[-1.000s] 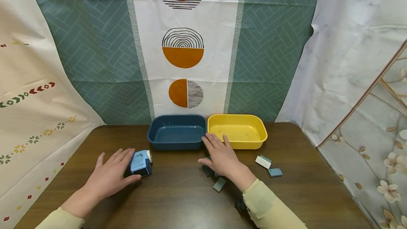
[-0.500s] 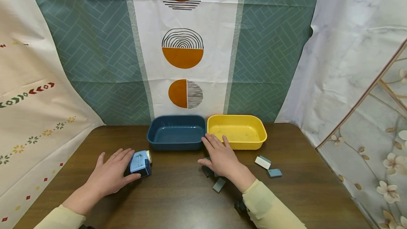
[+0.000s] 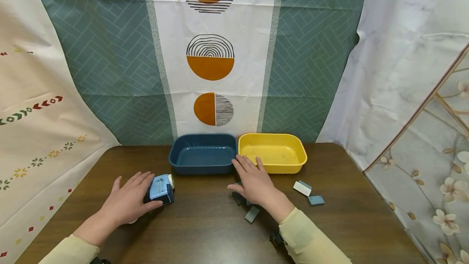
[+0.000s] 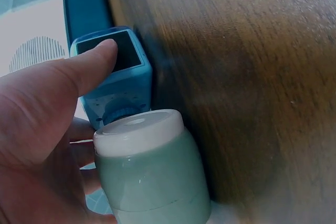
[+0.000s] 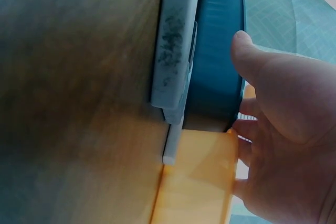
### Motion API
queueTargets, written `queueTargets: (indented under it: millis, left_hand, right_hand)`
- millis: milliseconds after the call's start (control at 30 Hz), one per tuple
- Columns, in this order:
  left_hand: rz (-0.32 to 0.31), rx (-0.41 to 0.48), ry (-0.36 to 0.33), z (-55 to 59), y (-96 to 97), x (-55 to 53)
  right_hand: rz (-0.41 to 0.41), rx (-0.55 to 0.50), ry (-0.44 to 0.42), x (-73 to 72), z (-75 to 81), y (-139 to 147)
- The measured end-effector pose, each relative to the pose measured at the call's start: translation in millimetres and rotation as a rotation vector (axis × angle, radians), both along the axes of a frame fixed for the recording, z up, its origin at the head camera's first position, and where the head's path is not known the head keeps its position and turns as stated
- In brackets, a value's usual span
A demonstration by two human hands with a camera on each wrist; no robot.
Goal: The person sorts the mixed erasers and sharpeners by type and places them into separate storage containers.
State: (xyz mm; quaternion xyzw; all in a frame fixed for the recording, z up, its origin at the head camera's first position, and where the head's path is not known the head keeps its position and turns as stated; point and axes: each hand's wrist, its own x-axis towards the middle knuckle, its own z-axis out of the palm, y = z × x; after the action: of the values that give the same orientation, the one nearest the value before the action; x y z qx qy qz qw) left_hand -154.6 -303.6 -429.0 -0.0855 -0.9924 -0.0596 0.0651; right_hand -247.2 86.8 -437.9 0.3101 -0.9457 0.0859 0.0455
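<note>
My left hand (image 3: 126, 201) lies palm down over a light-blue box-shaped thing (image 3: 160, 186) with a dark panel, fingers spread. In the left wrist view, the thumb lies across the dark panel of that blue box (image 4: 139, 85); contact is unclear. Under the palm stands a pale-green jar (image 4: 157, 182) with a white lid (image 4: 139, 132). My right hand (image 3: 254, 184) hovers with spread fingers over several flat grey blocks (image 3: 252, 214), partly hidden beneath it. In the right wrist view, a smudged grey block (image 5: 173, 45) shows beside the hand, apart from the thumb.
A dark-blue tray (image 3: 203, 170) and a yellow tray (image 3: 280, 168) stand side by side at the table's back edge. To the right lie a white block (image 3: 302, 188) and a blue-grey block (image 3: 316, 200). Patterned cloths hang behind and at both sides of the brown table (image 3: 205, 231).
</note>
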Motion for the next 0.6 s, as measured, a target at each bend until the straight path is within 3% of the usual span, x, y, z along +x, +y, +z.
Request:
queueTargets:
  millis: [600]
  left_hand:
    - [-0.006, 0.016, 0.004, 0.3, 0.6, -4.6]
  right_hand:
    - [0.004, 0.003, -0.003, 0.3, -0.5, 1.4]
